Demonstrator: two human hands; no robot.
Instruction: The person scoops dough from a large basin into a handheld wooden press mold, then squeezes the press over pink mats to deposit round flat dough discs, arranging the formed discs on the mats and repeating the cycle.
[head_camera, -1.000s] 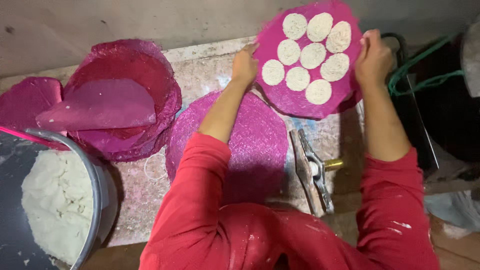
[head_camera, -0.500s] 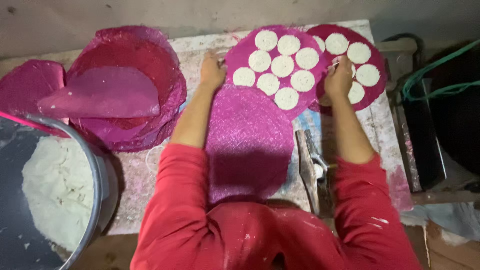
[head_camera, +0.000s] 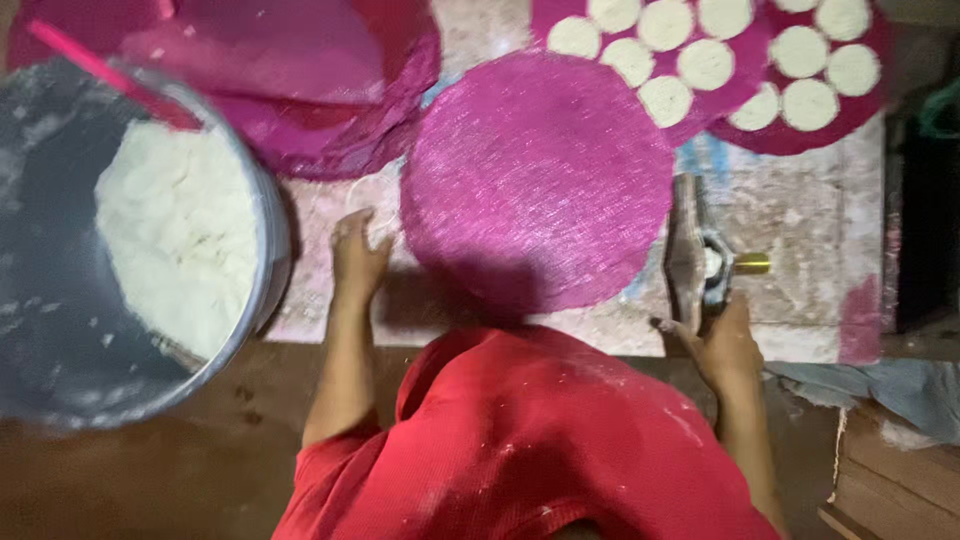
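1. While the person leans over the worktable (head_camera: 800, 290), the left hand (head_camera: 358, 255) lies flat on the floured surface with its fingers loosely spread, holding nothing, just beside the 9 o'clock edge of the round pink mat (head_camera: 540, 180).
2. At the mat's 4 o'clock, the right hand (head_camera: 722, 345) is wrapped around the near end of the metal press (head_camera: 700, 262), which lies just beside the mat's right rim.
3. Between the two hands sits the mat, bare on top, its near edge shaded by the person's body.
4. Beyond it, at 1 o'clock, two more pink mats (head_camera: 880, 110) carry white dough discs (head_camera: 666, 100); both are cut off by the top border, so the count of discs cannot be told.
5. At 9 o'clock from the left hand stands a grey bucket (head_camera: 270, 260) of white dough (head_camera: 180, 240), touching or nearly touching the table's edge; its left side is blurred and partly out of view.
6. A heap of pink mats (head_camera: 330, 110) lies at 11 o'clock, its layers hard to separate.
7. Hiding the table's near edge in the middle is the person's red shirt (head_camera: 540, 450).
8. Bare tabletop shows to the right of the press, up to the table's right edge, and a small patch around the left hand.
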